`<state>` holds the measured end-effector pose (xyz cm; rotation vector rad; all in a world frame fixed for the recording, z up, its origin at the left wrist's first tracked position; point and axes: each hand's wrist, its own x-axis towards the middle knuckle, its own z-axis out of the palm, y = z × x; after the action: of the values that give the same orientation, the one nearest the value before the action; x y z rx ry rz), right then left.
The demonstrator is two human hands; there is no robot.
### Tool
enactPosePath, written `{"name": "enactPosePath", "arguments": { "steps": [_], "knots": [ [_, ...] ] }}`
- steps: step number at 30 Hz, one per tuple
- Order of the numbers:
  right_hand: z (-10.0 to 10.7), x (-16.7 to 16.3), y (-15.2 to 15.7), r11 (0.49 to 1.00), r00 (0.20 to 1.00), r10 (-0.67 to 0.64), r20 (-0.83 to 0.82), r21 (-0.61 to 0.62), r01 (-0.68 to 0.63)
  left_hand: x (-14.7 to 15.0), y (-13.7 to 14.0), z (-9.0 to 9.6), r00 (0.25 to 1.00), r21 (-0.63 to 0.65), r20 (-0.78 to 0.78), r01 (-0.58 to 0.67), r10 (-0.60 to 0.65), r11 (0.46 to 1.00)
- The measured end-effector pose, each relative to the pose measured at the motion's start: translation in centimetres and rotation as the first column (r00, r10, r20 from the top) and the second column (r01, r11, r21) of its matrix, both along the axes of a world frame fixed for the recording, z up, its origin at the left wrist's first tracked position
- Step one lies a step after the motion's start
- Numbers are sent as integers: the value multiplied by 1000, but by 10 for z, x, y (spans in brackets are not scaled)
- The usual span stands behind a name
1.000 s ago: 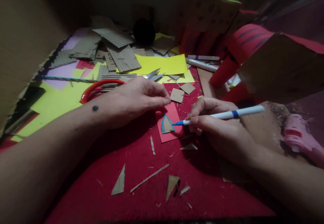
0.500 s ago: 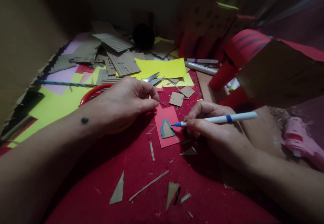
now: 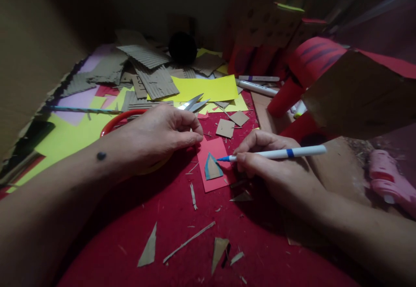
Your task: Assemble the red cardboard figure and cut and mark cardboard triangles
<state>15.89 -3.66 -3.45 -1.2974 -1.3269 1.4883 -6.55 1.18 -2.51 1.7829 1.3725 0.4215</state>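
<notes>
My right hand (image 3: pixel 269 159) grips a white felt-tip marker (image 3: pixel 276 152) with a blue band, its blue tip pointing left. That tip is at the right edge of a small pointed cardboard piece (image 3: pixel 213 169) with blue-coloured borders. Under the cardboard piece lies a pinkish-red paper rectangle (image 3: pixel 216 185). At the paper's upper left corner, thumb and forefinger of my left hand (image 3: pixel 165 127) are pinched together on it. Behind and partly beneath the left hand are scissors (image 3: pixel 194 102) with red handles, blades pointing away to the right.
Cardboard scraps (image 3: pixel 147 243) and slivers litter the red tabletop (image 3: pixel 113 252). Torn corrugated cardboard (image 3: pixel 157 81) and yellow paper (image 3: pixel 208 88) pile up at the back. Red paper tubes (image 3: pixel 286 101) under a cardboard structure stand right, near a pink glue gun (image 3: pixel 388 176).
The marker tip has shifted slightly left, along the right edge of the cardboard piece. My left hand keeps its pinch at the paper corner. The whole view has shifted slightly.
</notes>
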Motion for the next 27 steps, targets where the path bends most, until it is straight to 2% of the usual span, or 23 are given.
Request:
{"name": "enactPosePath", "arguments": {
  "steps": [6, 9, 12, 15, 23, 27],
  "knots": [
    [-6, 3, 0, 998, 999, 5, -34, 57, -3, -1, 1, -1, 999, 54, -38, 3, -1, 999],
    [-6, 2, -3, 984, 997, -41, -67, 171, 52, 0, 0, 0, 999, 86, -48, 14, -10, 996],
    [-5, 1, -7, 958, 992, -95, -88, 263, 115, 1, -1, 0, 1000, 55, -20, 11, -10, 998],
    [-4, 2, -8, 948, 988, -134, -78, 281, 151, 1, -2, 1, 1000, 5, 0, -9, 9, 1000],
    [-4, 16, -3, 925, 988, -138, -70, 349, 153, 0, -2, 4, 999, 74, -44, -1, 4, 997],
    [2, 17, -6, 890, 987, -161, -23, 428, 156, 0, -3, 5, 990, 108, -135, 51, -36, 993]
  ]
}}
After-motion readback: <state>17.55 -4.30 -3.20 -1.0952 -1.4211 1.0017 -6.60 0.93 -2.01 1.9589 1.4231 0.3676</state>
